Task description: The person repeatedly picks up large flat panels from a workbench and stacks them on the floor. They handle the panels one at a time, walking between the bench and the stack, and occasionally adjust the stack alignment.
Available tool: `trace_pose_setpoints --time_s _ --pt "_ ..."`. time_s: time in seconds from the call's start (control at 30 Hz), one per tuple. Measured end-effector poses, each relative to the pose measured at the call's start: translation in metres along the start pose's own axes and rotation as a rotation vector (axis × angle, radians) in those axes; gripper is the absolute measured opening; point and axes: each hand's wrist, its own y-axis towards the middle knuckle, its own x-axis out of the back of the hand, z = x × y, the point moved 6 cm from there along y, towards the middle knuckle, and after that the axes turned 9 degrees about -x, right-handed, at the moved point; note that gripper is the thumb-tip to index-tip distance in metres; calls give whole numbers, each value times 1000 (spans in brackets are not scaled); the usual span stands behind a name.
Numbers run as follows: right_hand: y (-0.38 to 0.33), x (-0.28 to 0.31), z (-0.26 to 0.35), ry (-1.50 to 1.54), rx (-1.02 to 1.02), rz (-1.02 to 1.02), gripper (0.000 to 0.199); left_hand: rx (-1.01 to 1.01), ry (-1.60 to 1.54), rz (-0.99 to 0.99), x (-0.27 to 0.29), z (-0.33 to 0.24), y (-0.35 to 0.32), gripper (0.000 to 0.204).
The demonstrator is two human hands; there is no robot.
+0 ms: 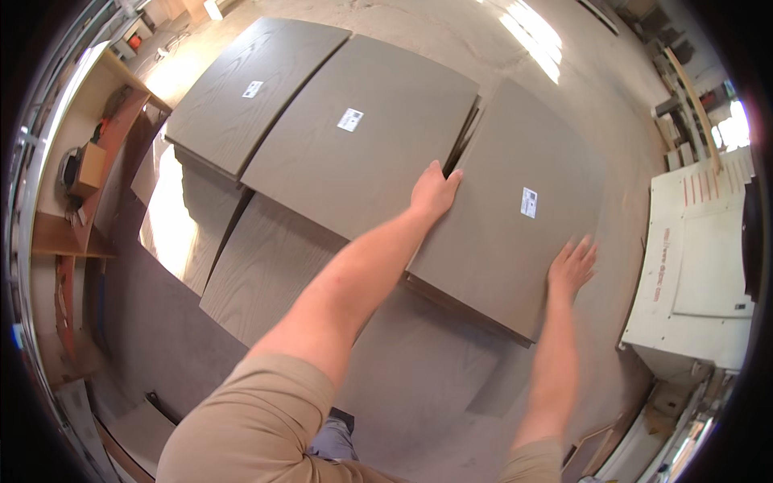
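Three stacks of grey-brown wood-grain panels lie side by side in front of me, each top panel bearing a small white label. My left hand (435,193) is at the gap between the middle panel (370,161) and the right panel (499,225). Its thumb side meets the right panel's left edge, and the other fingers are partly hidden in the gap. Along the opposite edge of that panel, my right hand (573,264) rests with fingers stretched out and spread. The left panel (258,105) lies farthest from my hands.
More panels (266,266) lie lower, in front of the stacks. A wooden shelf unit (60,233) holding tools and a box stands on the left. At the right is a white machine cabinet (692,258). Sunlight falls on the concrete floor (435,32) behind.
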Motion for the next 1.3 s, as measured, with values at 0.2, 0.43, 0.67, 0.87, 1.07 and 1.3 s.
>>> trace_pose_setpoints --time_s 0.2,0.43,0.67,0.87,1.07,1.3 --pt "-263 122 9 305 297 425 59 -288 -90 -128 74 123 -194 43" --pt "-478 202 34 213 312 1095 75 1167 491 -168 357 399 -620 32" --pt "-471 214 297 349 583 847 70 538 161 -297 538 384 -664 49" --pt "-606 277 624 648 1102 1075 72 464 -54 -713 675 384 -744 45" --pt "-749 293 779 664 1523 1126 72 1101 -282 -1201 659 560 -927 38" --pt "-886 317 940 353 1846 1289 70 1207 -834 -1461 688 560 -971 29"
